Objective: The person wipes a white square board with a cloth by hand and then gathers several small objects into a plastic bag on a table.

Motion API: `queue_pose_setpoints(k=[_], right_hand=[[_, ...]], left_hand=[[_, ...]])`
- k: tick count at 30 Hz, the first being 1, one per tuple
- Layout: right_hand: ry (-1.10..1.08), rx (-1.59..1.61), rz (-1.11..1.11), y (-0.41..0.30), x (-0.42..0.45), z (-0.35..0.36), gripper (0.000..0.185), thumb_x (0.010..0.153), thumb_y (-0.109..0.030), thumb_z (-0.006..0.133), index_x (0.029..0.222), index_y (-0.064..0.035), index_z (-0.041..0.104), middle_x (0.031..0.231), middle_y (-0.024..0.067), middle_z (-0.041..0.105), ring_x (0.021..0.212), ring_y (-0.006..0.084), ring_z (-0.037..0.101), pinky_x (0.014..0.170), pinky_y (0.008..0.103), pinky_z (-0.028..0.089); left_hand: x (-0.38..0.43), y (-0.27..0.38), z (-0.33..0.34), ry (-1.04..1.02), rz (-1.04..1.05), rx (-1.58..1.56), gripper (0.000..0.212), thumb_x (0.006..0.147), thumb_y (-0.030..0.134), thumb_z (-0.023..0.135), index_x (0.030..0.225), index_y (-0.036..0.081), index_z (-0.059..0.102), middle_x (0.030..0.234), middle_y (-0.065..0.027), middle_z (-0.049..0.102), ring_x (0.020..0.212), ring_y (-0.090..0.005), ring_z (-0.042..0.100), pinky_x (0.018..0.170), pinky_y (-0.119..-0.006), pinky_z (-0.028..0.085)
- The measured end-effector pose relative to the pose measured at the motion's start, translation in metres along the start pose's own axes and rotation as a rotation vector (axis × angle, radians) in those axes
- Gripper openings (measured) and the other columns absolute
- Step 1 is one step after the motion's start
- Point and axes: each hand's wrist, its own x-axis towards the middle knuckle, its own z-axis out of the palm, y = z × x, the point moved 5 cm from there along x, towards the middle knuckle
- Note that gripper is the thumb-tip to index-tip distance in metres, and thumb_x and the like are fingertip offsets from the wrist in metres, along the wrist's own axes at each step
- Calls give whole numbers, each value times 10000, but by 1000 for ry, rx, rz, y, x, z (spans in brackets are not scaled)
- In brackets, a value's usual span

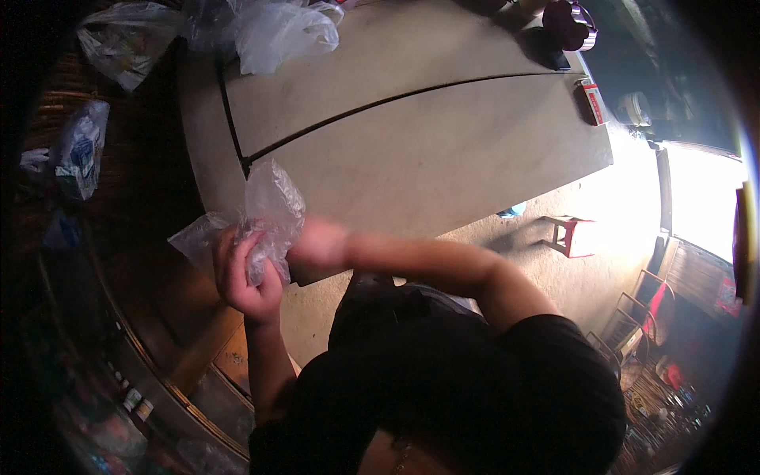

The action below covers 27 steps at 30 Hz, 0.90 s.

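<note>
My left hand (246,273) is curled around a crumpled clear plastic bag (273,196), whose upper part sticks up above the fingers and whose other end spreads out to the left. My right hand (320,243) is blurred and lies just right of the bag, close against it. Its fingers are partly hidden behind the plastic, so whether it grips the bag does not show. Both hands are over the near left corner of a pale table (415,154) with dark seams.
White plastic bags (285,35) lie at the table's far left. A red and white box (592,104) and a dark metal vessel (570,27) stand near its right end. A red stool (576,237) stands on the floor at right. Wooden furniture (231,356) is at lower left.
</note>
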Motion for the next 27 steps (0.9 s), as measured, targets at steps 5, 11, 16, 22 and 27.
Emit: queue_pose_setpoints(k=[5, 11, 16, 22, 27], right_hand=[[1062, -473, 487, 121, -247, -163, 318, 847, 38, 513, 1098, -82, 666, 1095, 101, 637, 1008, 291, 615, 828, 335, 515], [1135, -829, 683, 135, -310, -123, 176, 888, -85, 554, 1008, -90, 683, 982, 113, 652, 848, 248, 635, 754, 351, 520], [419, 212, 181, 40, -54, 20, 313, 875, -232, 592, 1144, -71, 603, 1138, 155, 594, 1071, 310, 581, 931, 406, 469], [437, 465, 72, 71, -29, -44, 336, 937, -274, 447, 1158, -72, 599, 1145, 147, 602, 1053, 325, 587, 898, 423, 473], [1277, -494, 229, 180, -187, -246, 162, 904, -31, 535, 925, -42, 695, 1056, 129, 674, 947, 223, 649, 820, 323, 516]], left_hand=[[-30, -27, -13, 10, -110, -28, 257, 734, -61, 505, 957, -32, 628, 988, -183, 631, 903, -351, 613, 818, -413, 507], [-62, -48, -21, 15, -252, -38, 261, 723, -43, 507, 956, -27, 625, 993, -182, 631, 913, -357, 616, 828, -422, 507], [-38, -36, -6, 10, -171, -52, 260, 715, -29, 522, 953, -28, 628, 977, -185, 630, 894, -359, 620, 820, -418, 507], [-24, -24, -22, 75, -96, 20, 255, 717, -18, 522, 943, -7, 640, 958, -176, 635, 875, -351, 616, 823, -416, 500], [-74, -53, -39, 97, -281, 69, 266, 711, -29, 523, 946, 2, 643, 974, -153, 646, 946, -352, 606, 873, -428, 481]])
